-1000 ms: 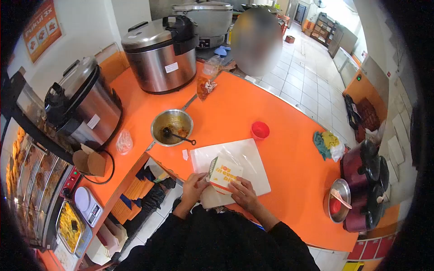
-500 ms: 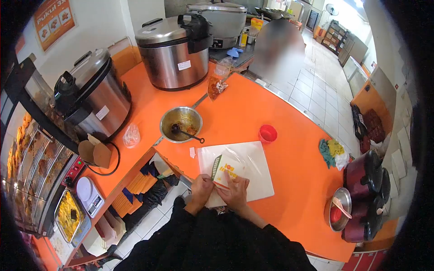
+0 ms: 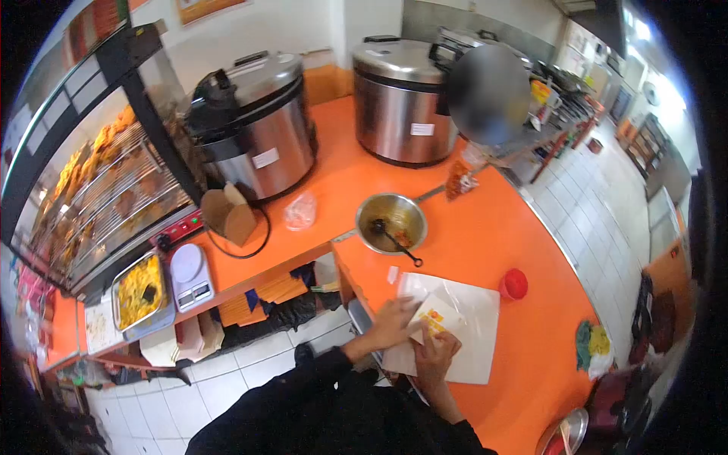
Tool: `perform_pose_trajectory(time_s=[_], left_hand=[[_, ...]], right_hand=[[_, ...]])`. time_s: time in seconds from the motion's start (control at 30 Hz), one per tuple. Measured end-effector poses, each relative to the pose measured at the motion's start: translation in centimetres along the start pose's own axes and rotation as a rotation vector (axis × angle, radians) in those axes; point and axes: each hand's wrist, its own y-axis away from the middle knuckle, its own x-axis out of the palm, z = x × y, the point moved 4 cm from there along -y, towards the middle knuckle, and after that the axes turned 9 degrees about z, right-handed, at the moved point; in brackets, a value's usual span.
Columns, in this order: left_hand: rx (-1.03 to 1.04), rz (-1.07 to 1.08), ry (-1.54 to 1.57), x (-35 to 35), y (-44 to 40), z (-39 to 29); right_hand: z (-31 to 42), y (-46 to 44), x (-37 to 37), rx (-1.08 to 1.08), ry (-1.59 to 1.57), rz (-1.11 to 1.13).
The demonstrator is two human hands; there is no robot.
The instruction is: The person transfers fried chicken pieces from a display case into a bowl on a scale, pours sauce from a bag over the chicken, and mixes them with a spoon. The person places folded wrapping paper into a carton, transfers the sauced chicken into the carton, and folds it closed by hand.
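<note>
A small white printed box (image 3: 434,317) is over a sheet of white paper (image 3: 479,334) on the orange counter. My right hand (image 3: 437,353) holds the box at its lower edge, fingers bent against it. My left hand (image 3: 393,322) is at the box's left side with its fingers extended and slightly blurred. Just beyond the paper stands a metal pan (image 3: 392,221) with sauce and a black ladle (image 3: 402,246) in it. A red cup (image 3: 514,283) is to the right of the paper.
Two large steel cookers (image 3: 254,125) (image 3: 402,102) stand at the back. To the left are a glass food warmer (image 3: 114,182), a tray of yellow food (image 3: 140,292), a scale (image 3: 191,277) and an open brown carton (image 3: 229,216). Cloths (image 3: 594,347) lie right.
The view has swung left, so the counter items appear further right. My left hand has come off its earlier grip and its fingers are now stretched out. The box is still in my right hand.
</note>
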Motion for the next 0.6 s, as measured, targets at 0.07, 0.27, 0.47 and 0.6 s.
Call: perform_pose_trajectory(time_s=[0.07, 0.27, 0.47, 0.6], left_hand=[[-0.062, 0.06, 0.013, 1.7, 0.0, -0.5], [-0.139, 0.021, 1.125, -6.2, 5.3, -3.0], [-0.461, -0.452, 1.347, -11.6, 20.1, 3.4], [-0.692, -0.788, 1.363, -17.8, 35.7, 3.8]], right_hand=[[-0.5, 0.5, -0.2, -0.022, -0.008, 0.013], [3.7, -0.4, -2.7, -0.149, -0.161, -0.048], [17.5, -4.8, -3.0, -0.428, -0.634, 0.197], [25.8, -2.1, 6.1, -0.123, -1.176, 0.74]])
